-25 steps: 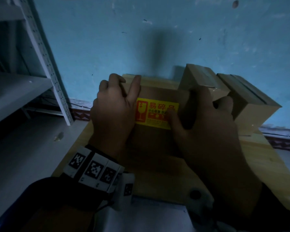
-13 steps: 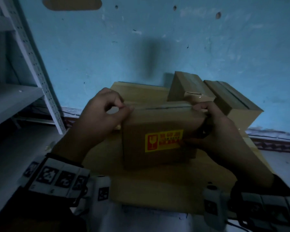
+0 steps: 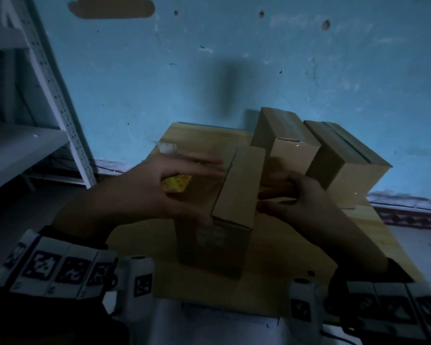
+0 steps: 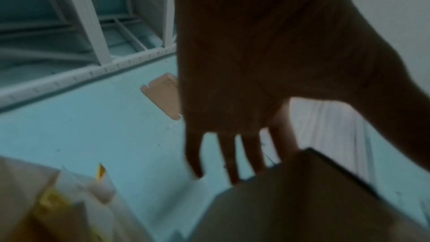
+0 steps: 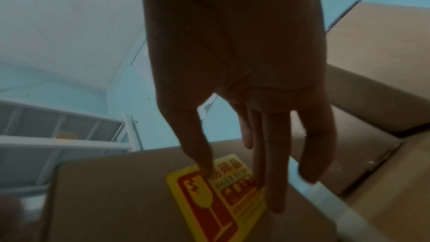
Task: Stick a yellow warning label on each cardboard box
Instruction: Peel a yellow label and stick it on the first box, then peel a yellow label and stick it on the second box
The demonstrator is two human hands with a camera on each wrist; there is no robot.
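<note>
left hand [image 3: 147,195] grip wide, flat on labelled box [image 3: 224,207] | right hand [image 3: 301,197] grip loose, fingers straight beside it | risk: box tips off surface [image 3: 296,250], label [image 3: 176,183] corner lifts

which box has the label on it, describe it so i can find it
On the wooden table against the blue wall, it is the cardboard box nearest the person, between the left hand and right hand. Unlike the two boxes behind it, it shows a yellow label, under the right hand's fingers.
</note>
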